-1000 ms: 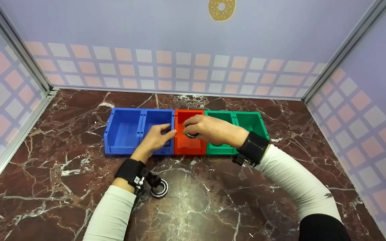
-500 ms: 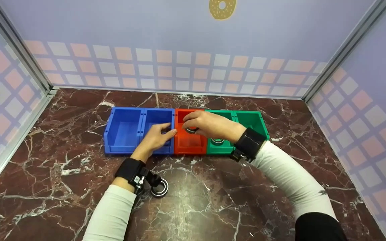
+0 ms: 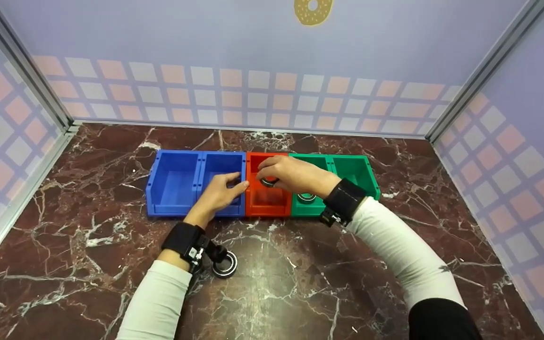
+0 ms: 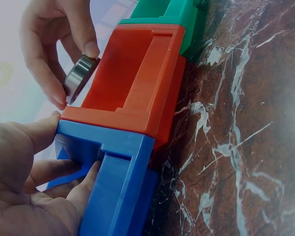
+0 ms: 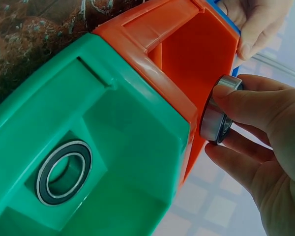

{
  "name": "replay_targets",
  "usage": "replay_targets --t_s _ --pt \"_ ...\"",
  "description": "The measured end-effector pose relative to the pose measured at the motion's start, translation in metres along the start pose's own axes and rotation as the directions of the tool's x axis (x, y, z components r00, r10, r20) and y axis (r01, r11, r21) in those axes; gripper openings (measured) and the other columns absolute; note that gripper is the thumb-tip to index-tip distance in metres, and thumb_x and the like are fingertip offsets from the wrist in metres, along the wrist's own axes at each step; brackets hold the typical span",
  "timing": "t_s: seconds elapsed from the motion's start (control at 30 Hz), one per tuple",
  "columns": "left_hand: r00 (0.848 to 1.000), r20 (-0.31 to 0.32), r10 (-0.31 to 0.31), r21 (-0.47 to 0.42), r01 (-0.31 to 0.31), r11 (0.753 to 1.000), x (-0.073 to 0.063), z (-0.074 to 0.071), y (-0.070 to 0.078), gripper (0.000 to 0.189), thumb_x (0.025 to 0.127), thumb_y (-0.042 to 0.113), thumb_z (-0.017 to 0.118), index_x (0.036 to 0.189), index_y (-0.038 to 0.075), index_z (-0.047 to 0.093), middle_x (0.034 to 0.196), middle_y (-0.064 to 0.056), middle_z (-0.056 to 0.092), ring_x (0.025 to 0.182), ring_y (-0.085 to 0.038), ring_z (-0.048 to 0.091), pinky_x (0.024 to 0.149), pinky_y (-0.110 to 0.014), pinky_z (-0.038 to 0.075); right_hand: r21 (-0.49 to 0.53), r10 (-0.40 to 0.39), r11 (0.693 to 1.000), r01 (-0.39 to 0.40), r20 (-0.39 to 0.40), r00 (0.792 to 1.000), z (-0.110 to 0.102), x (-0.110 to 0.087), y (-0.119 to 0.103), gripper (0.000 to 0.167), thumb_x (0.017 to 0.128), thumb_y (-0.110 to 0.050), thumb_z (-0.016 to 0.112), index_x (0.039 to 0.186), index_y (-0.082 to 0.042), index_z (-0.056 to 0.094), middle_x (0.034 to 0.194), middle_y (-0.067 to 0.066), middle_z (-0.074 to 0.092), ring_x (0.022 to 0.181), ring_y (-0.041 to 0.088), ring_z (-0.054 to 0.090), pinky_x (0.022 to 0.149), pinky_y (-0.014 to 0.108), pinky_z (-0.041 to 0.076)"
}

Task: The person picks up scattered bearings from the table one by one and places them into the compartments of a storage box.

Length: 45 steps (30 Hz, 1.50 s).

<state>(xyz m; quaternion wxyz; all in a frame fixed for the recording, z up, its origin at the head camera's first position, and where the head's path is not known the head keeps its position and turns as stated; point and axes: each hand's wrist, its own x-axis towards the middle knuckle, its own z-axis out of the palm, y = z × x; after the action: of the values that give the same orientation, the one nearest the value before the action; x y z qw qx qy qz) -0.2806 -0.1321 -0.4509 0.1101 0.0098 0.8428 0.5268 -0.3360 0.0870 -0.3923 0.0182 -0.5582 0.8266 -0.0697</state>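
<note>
My right hand (image 3: 295, 175) pinches a metal ball bearing (image 5: 219, 115) between thumb and fingers, tilted on edge. The bearing hangs over the red bin (image 3: 269, 210), apart from its walls in the left wrist view. My left hand (image 3: 217, 193) is at the neighbouring blue bin (image 4: 123, 167). Its thumb lies on the rim beside the red bin while the other fingers reach inside, gripping the wall. A second bearing (image 5: 44, 179) with a black seal lies in the green bin (image 5: 132, 123) next to the red one.
Another bearing (image 3: 233, 268) lies on the brown marbled table (image 3: 291, 283), beside the left wrist's camera. The bins stand in one row, with a further blue bin (image 3: 175, 189) at the left end and a green bin (image 3: 354, 172) at the right. A patterned wall (image 3: 272, 101) rises behind.
My right hand has risen slightly with the bearing, and its forearm has swung left. The bearing in the green bin has come into sight. My left hand stays put.
</note>
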Motion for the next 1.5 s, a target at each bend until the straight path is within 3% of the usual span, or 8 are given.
replay_targets --t_s 0.37,0.7,1.07,1.3,1.5 --pt "1.0 -0.015 0.024 0.011 -0.023 1.0 -0.001 -0.002 0.0 0.062 0.1 0.031 0.058 0.149 -0.002 0.039 0.156 -0.021 0.038 0.146 -0.033 0.034 0.121 -0.045 0.031 -0.011 0.054 0.999 -0.053 0.062 0.997 0.008 0.009 0.002 0.036 0.087 0.003 0.07 0.122 -0.009 0.069 0.13 0.013 0.064 0.123 0.025 0.06 0.1 0.034 0.055" --pt "1.0 -0.012 -0.004 -0.001 0.004 1.0 0.0 -0.001 -0.001 0.063 0.1 0.032 0.058 0.15 0.0 0.037 0.158 -0.019 0.036 0.147 -0.033 0.033 0.122 -0.046 0.029 -0.009 0.091 0.996 -0.091 0.095 0.991 0.017 0.013 0.005 0.04 0.087 0.003 0.069 0.123 -0.011 0.068 0.131 0.011 0.064 0.123 0.025 0.06 0.103 0.036 0.053" --pt "1.0 -0.012 -0.01 0.009 0.01 1.0 0.0 0.0 0.0 0.063 0.1 0.033 0.058 0.151 0.001 0.037 0.158 -0.019 0.035 0.147 -0.032 0.034 0.122 -0.046 0.03 -0.022 0.098 0.995 -0.097 0.112 0.989 0.027 0.015 0.007 0.032 0.087 -0.002 0.071 0.117 -0.013 0.07 0.127 0.008 0.066 0.12 0.023 0.062 0.101 0.036 0.054" --pt "0.999 -0.027 0.03 0.038 -0.029 0.999 0.0 -0.001 -0.001 0.062 0.1 0.031 0.058 0.149 -0.001 0.039 0.155 -0.021 0.039 0.144 -0.033 0.037 0.12 -0.045 0.033 -0.009 0.081 0.997 -0.081 0.105 0.991 0.03 0.016 0.007 0.028 0.087 -0.001 0.071 0.113 -0.012 0.071 0.121 0.006 0.068 0.112 0.021 0.064 0.096 0.034 0.056" --pt "1.0 -0.028 0.014 0.04 -0.013 0.999 0.0 -0.001 -0.001 0.063 0.099 0.033 0.058 0.149 0.0 0.039 0.157 -0.019 0.037 0.146 -0.033 0.034 0.122 -0.045 0.029 -0.017 0.09 0.996 -0.089 0.116 0.989 0.034 0.018 0.006 0.028 0.086 -0.002 0.072 0.112 -0.013 0.071 0.123 0.006 0.068 0.113 0.021 0.064 0.096 0.034 0.056"
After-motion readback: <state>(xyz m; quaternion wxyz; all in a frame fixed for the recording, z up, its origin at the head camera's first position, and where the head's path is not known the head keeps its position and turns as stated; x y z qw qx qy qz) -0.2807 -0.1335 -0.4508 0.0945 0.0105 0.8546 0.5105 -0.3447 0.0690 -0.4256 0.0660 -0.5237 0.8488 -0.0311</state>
